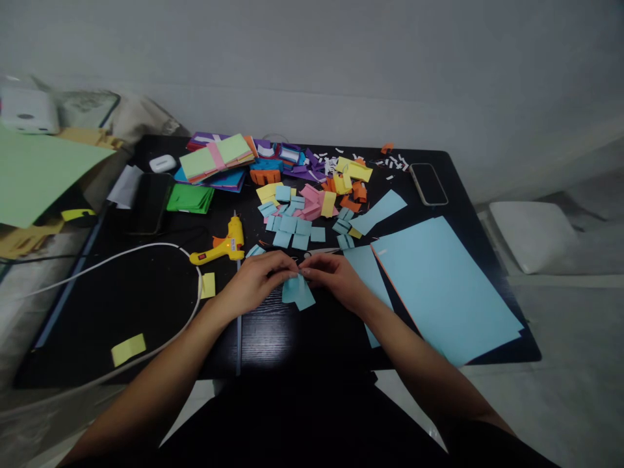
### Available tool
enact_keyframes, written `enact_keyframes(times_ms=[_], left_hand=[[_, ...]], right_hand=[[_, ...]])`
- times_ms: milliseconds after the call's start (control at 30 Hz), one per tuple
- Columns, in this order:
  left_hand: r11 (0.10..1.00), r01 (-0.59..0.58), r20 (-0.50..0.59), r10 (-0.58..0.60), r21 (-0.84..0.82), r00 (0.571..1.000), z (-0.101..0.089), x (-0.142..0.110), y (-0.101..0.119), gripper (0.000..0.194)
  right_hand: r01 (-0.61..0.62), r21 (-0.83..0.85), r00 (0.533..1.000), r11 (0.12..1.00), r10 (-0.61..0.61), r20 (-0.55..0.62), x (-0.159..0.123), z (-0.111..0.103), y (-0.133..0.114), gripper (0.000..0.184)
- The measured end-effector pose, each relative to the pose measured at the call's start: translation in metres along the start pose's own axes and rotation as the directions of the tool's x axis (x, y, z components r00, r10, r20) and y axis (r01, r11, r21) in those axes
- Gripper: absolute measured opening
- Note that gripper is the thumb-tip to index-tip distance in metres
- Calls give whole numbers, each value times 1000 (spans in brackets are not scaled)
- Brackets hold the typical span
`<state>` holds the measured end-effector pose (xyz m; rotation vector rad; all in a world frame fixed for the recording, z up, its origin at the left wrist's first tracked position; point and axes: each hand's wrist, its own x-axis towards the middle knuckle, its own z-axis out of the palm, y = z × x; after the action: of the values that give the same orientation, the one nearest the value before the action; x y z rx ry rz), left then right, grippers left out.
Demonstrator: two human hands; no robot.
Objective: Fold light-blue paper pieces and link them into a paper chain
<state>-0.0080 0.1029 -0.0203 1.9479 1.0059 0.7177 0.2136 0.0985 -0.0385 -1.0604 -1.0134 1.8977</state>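
Between my two hands hangs a small piece of light blue paper (298,294), partly folded, just above the near part of the black table (273,344). My left hand (258,276) pinches its upper left edge, with thumb and fingers together. From the other side, the fingertips of my right hand (334,276) close on its top corner. Just beyond my hands lie scissors (322,251), partly covered, and several small blue paper squares (295,227). A larger blue paper strip (368,273) lies beside my right wrist.
A yellow glue gun (229,244) lies left of my hands, near a white cable (168,246). Large blue sheets (443,292) cover the right side. Paper stacks (217,159), pink pieces (312,201) and white scraps (394,160) lie at the back. A phone (429,184) rests back right.
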Motion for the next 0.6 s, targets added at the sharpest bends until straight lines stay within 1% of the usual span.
enact_keyframes(times_ms=[100,200,433,600], left_hand=[[996,58,29,-56,-72,998,1,0,1,12],[987,84,59,-77,-136,995,0,1,3,14],[988,56,38,-51,-145,998,-2,0,5,13],[986,92,43,-87,-142,995,-1,0,6,11]], right_hand=[[70,-83,997,994,-73,-32,1,-1,2,24],[115,-121,992,986,-119,-34,1,-2,2,22],[64,-47,998,997,-64,1,-2,-1,-3,21],[38,-56,999,998,-40,-22,-2,0,-3,21]])
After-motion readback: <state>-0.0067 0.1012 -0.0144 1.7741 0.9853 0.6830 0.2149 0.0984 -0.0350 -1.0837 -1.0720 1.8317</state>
